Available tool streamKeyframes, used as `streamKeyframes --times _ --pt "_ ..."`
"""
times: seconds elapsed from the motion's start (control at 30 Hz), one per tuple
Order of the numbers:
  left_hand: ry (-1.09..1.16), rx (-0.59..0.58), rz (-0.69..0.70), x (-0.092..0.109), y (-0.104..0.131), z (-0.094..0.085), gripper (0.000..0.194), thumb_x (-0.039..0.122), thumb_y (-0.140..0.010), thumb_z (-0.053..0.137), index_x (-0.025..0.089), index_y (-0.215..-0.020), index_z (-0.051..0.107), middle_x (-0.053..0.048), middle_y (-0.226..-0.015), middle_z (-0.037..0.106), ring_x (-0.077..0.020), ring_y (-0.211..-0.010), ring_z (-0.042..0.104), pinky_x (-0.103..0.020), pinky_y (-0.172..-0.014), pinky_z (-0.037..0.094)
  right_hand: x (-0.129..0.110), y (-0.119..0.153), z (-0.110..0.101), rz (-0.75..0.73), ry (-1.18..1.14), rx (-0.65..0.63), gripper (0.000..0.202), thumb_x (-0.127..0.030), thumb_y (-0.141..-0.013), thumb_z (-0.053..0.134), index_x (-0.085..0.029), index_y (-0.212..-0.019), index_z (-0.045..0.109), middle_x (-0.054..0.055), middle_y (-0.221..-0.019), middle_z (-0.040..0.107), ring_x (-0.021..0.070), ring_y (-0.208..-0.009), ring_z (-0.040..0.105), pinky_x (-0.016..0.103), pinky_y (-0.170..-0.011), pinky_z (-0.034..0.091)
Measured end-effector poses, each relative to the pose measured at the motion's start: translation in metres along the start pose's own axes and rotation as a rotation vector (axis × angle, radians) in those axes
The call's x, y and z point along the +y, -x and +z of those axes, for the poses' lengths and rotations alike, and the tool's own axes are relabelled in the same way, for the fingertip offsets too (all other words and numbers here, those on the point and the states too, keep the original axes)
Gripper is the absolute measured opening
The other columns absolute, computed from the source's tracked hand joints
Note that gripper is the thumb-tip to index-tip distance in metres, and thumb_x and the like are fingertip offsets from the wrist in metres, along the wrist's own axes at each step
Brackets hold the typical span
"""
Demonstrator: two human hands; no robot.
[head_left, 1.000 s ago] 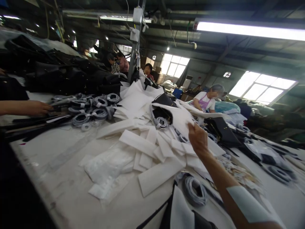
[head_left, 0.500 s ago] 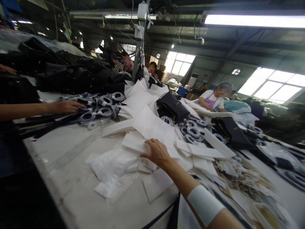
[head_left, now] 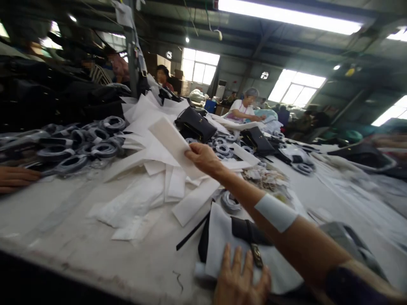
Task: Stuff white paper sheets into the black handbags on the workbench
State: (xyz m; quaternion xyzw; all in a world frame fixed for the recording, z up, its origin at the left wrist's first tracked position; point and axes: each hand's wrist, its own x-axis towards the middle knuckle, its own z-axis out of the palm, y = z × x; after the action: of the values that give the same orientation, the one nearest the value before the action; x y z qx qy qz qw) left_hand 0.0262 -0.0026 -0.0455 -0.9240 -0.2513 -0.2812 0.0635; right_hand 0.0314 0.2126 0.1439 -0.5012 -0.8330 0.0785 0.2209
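Observation:
My right hand (head_left: 203, 159) reaches across the table and pinches the near end of a white strip (head_left: 173, 144), which looks like paper or thin foam. This strip is raised over a heap of white sheets (head_left: 143, 114). At the bottom of the view my left hand (head_left: 241, 277) lies flat with fingers spread, on a black bag (head_left: 248, 231) partly covered by a white sheet (head_left: 219, 237). A gold clasp (head_left: 257, 255) shows just beside its fingers. A pale patch (head_left: 276, 212) is wrapped on my right forearm.
Coiled grey straps (head_left: 103, 150) lie at the left, near a co-worker's hand (head_left: 17, 180). Black bags (head_left: 195, 123) stand behind the white sheets. A clear plastic bag (head_left: 133, 199) lies in front. Tangled cords (head_left: 267, 178) are at the right. Other people work farther back.
My right hand has taken hold of a white strip and lifted it. The view has swung right, and my left hand and the black bag under it have come into sight.

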Motion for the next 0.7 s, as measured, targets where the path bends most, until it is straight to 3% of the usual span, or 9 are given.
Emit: streamKeyframes --times 0.1,0.2,0.27,0.4,0.57,0.7 --pt "-0.005 0.011 -0.054 0.003 0.001 0.011 0.041 0.032 -0.1 0.051 0.024 -0.14 0.05 -0.015 -0.126 0.065 -0.0348 -0.115 0.061 -0.057 -0.099 0.045 0.018 0.055 -0.06 -0.057 0.032 -0.029 0.021 -0.025 -0.09 0.049 -0.016 -0.098 0.067 -0.002 -0.076 0.063 0.012 -0.069 0.055 0.022 -0.062 0.036" --pt "-0.024 -0.022 -0.078 0.004 0.002 0.009 0.041 0.03 -0.101 0.047 0.028 -0.143 0.047 -0.011 -0.132 0.063 -0.0333 -0.118 0.06 -0.057 -0.102 0.043 0.035 0.129 -0.082 -0.031 0.256 -0.141 0.021 -0.018 -0.089 0.05 -0.017 -0.097 0.069 0.001 -0.074 0.065 0.0127 -0.064 0.054 0.024 -0.062 0.034" --pt "-0.028 -0.058 -0.067 0.002 0.001 0.002 0.042 0.027 -0.101 0.045 0.029 -0.143 0.047 -0.011 -0.132 0.062 -0.0332 -0.118 0.06 -0.057 -0.102 0.044 0.044 0.176 -0.074 0.02 0.355 -0.234 0.021 -0.014 -0.091 0.048 -0.018 -0.096 0.068 0.003 -0.077 0.068 0.0139 -0.065 0.056 0.025 -0.06 0.034" --pt "-0.014 -0.129 -0.062 0.0 -0.003 -0.012 0.048 0.023 -0.1 0.047 0.029 -0.147 0.041 -0.012 -0.136 0.059 -0.0345 -0.121 0.058 -0.058 -0.103 0.045 0.054 0.246 -0.035 0.103 0.372 -0.343 0.019 -0.008 -0.087 0.051 -0.017 -0.096 0.065 0.006 -0.089 0.072 0.0182 -0.076 0.065 0.025 -0.063 0.042" --pt "0.067 -0.253 -0.103 0.001 -0.007 -0.022 0.058 0.012 -0.097 0.047 0.027 -0.152 0.033 -0.013 -0.136 0.059 -0.0296 -0.115 0.062 -0.046 -0.094 0.054 0.059 0.298 -0.011 -0.008 0.466 -0.17 0.045 -0.006 -0.089 0.051 -0.017 -0.133 0.056 0.015 -0.13 0.065 0.0265 -0.112 0.065 0.038 -0.091 0.053" --pt "0.098 -0.295 -0.108 0.0 -0.005 -0.022 0.061 0.008 -0.096 0.047 0.028 -0.151 0.034 -0.012 -0.139 0.056 -0.0265 -0.117 0.061 -0.04 -0.097 0.053 0.053 0.311 -0.016 0.036 0.68 -0.036 0.052 -0.004 -0.087 0.051 -0.015 -0.138 0.055 0.018 -0.139 0.059 0.0305 -0.115 0.064 0.041 -0.091 0.056"
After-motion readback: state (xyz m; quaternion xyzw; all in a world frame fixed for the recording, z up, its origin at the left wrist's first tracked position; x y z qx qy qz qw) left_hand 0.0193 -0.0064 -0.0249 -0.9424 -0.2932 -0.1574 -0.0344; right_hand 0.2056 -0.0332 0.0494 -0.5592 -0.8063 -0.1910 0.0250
